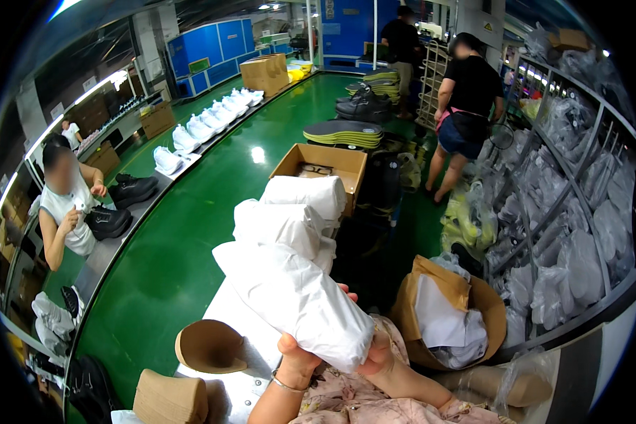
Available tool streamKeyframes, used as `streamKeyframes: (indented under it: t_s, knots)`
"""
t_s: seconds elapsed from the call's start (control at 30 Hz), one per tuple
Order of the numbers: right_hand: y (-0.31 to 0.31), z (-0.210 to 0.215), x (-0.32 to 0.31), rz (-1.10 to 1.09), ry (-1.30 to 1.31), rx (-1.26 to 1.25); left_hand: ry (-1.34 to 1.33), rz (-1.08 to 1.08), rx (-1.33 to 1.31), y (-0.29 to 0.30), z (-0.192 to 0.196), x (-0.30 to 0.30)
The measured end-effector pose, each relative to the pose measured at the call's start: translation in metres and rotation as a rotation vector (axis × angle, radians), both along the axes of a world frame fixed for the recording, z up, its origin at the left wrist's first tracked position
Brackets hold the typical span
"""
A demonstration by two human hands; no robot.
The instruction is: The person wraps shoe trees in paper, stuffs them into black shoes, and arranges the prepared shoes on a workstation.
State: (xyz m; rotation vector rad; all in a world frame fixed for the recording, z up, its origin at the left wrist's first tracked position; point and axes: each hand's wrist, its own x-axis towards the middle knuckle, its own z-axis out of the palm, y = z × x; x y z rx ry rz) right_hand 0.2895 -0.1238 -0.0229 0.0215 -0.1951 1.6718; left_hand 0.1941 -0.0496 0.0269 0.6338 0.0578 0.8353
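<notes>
A long white wrapped bundle (300, 300) is held up in front of me in both hands, tilted with its near end to the right. My left hand (298, 357) grips it from the left, thumb along the side, with a bracelet on the wrist. Around the near right end, my right hand (380, 355) is closed on it. Some fingertips show past its right edge; most fingers are hidden under it. Just beyond lie more white wrapped bundles (279, 227), stacked on a white table (237, 309). What the wrapping holds cannot be seen.
Curved tan cardboard pieces (208, 346) lie on the table to my left. An open brown carton (364, 180) stands beyond the bundles. At right are a paper-filled bin (491, 314) and a rack of bagged items (544, 212). A person (71, 205) handles shoes at left; another (466, 99) stands ahead.
</notes>
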Motion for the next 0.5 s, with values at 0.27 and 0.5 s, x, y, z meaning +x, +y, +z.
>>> streamKeyframes:
  t_s: [0.27, 0.5]
  knots:
    - [-0.001, -0.004, 0.007, 0.042, -0.261, -0.005, 0.114, 0.282, 0.121, 0.001, 0.000, -0.007]
    - [-0.015, 0.029, 0.042, -0.584, -1.325, 0.096, 0.205, 0.320, 0.182, 0.002, -0.014, -0.021]
